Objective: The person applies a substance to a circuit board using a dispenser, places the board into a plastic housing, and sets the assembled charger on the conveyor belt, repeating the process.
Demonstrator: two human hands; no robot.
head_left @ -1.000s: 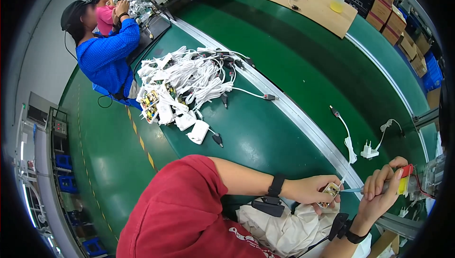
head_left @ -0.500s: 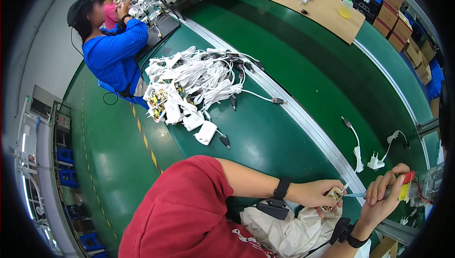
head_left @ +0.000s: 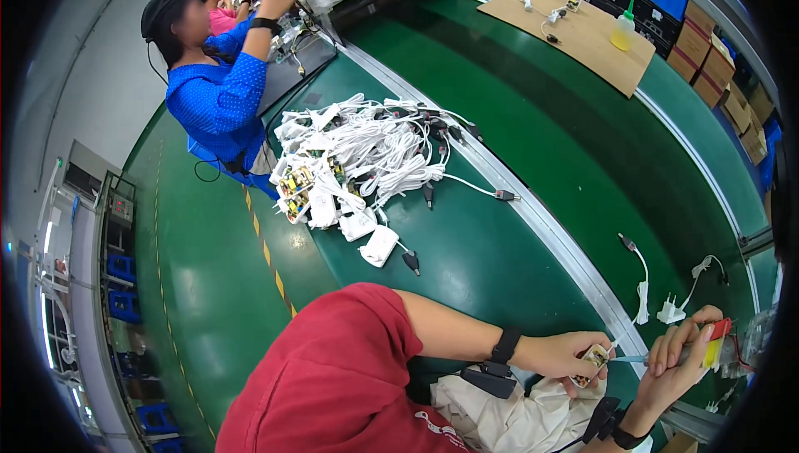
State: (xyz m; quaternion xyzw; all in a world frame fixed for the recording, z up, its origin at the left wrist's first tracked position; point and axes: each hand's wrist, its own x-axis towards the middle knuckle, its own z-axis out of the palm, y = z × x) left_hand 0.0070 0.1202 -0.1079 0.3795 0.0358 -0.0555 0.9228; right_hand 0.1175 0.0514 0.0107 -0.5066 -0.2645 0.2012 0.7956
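In my left hand [head_left: 566, 355] is an open white adapter housing [head_left: 595, 359] with its small circuit board showing. The fingers wrap round its edges, near the belt's metal rail. My right hand [head_left: 678, 351] grips a slim tool with a pale blue tapered tip [head_left: 630, 359]. That tip points left and reaches the housing's edge; whether it touches the board I cannot tell. Most of the tool's body is hidden by my fingers. A red and yellow part [head_left: 716, 343] shows beside the right fingertips.
A heap of white corded adapters [head_left: 374, 153] lies on the green bench. Beyond the metal rail [head_left: 533, 228], a plug adapter [head_left: 671, 310] and a cable [head_left: 641, 282] rest on the green belt. A brown board [head_left: 574, 32] carries a yellow liquid bottle [head_left: 622, 32]. Co-workers [head_left: 208, 95] sit at left.
The whole view has shifted, moving the scene slightly right and down. The co-worker in blue has raised a hand. A gloved hand has appeared at the far top. My hands keep their holds.
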